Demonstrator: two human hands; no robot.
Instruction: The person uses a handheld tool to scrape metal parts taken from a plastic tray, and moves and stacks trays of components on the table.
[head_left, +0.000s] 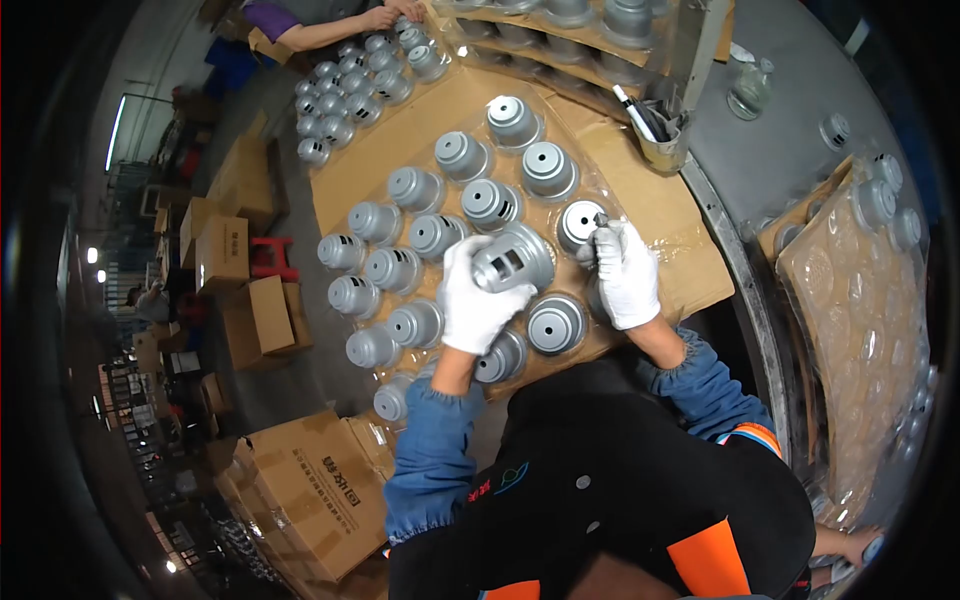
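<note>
My left hand [478,302], in a white glove, is wrapped round a silver-grey stepped cup-shaped part [520,258] that is tilted, with black marks on its side. My right hand [626,272], gloved too, has its fingers pinched together beside another grey cup-shaped part [578,225] with a pale top and a dark centre hole. Something small and dark grey shows at those fingertips; I cannot make out what it is. Around both hands, several like parts stand in rows on a clear plastic sheet over cardboard [690,255].
Stacked layers of parts [560,45] stand at the back, beside a cup of pens [660,150]. A clear bottle [750,90] is on the grey surface at right, near a plastic-covered tray [850,330]. Cardboard boxes [315,490] lie at left. Another person's arm [325,32] reaches in at top left.
</note>
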